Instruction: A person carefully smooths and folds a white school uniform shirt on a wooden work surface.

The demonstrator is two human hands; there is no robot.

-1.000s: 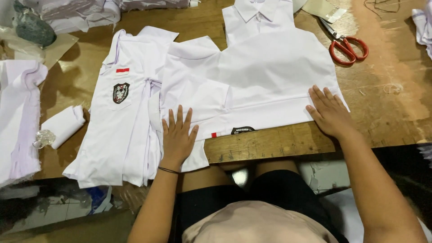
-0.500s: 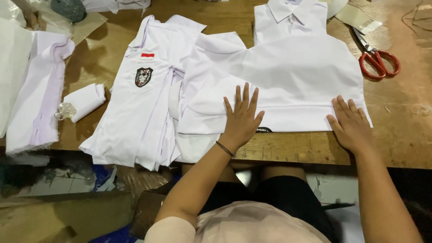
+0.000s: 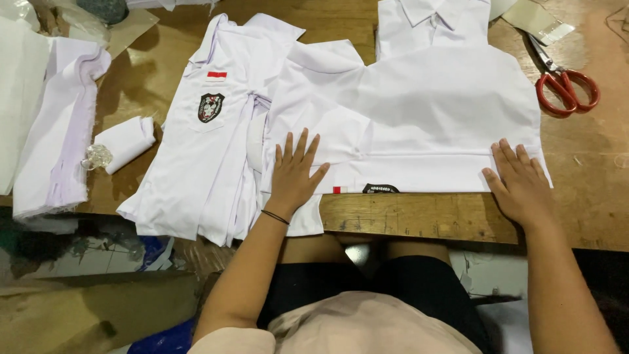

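Both hands lie flat with nothing held: in the head view my left hand [image 3: 295, 172] rests with its grip spread wide, fingers fanned, palm down on the near left part of the white school shirt [image 3: 426, 111], and my right hand [image 3: 521, 180] presses palm down on its near right corner, fingers loosely apart. The shirt lies face down on the wooden counter [image 3: 590, 210], collar away from me, its folded lower band running left to right between my two hands along the counter's near edge. So its long fold line lies crosswise to me, straight from one palm to the other, with each hand on its own end. A sleeve spreads out to the left, above my left hand. Just left of that, overlapping, lies a second white shirt with a chest badge [image 3: 211, 107], hanging partly over the edge. Red-handled scissors [image 3: 563, 88] sit well to the right of the shirt, nearer my right hand. A stack of white cloth [image 3: 56, 131] lies far left.
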